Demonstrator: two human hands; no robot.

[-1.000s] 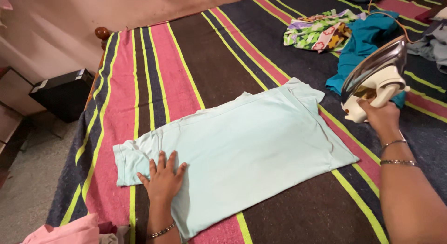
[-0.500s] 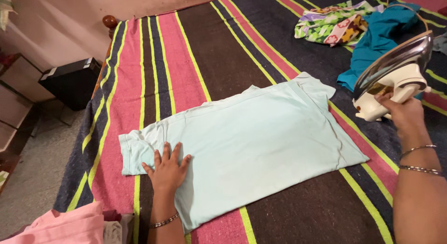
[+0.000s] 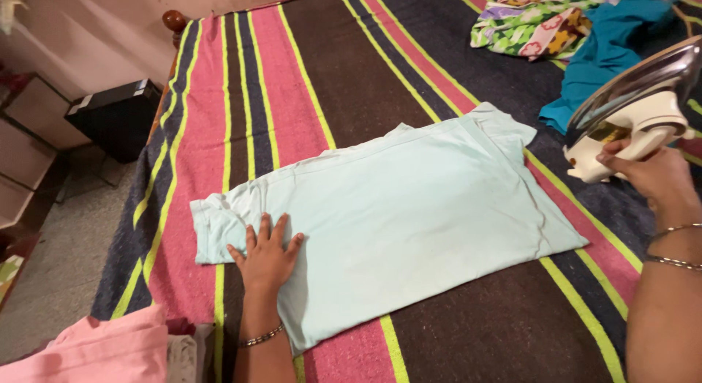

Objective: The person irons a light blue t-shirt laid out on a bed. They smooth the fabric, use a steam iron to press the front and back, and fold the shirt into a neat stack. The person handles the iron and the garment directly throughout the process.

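A pale mint folded shirt (image 3: 395, 207) lies flat on a striped blanket (image 3: 329, 83) that covers the bed. My left hand (image 3: 267, 255) rests palm down on the shirt's near left part, fingers spread. My right hand (image 3: 643, 171) grips the handle of a white clothes iron (image 3: 636, 105), held tilted in the air to the right of the shirt, its shiny soleplate facing up and away. The iron is clear of the cloth. Bangles ring both wrists.
A teal garment (image 3: 607, 54) and a floral printed cloth (image 3: 534, 21) lie bunched at the far right of the bed. Pink folded cloth (image 3: 95, 350) sits at the near left corner. A black box (image 3: 113, 116) stands on the floor beside the bed's wooden post (image 3: 174, 21).
The iron and my right hand have drifted slightly to the right and up in view. My left hand stays pressed on the shirt.
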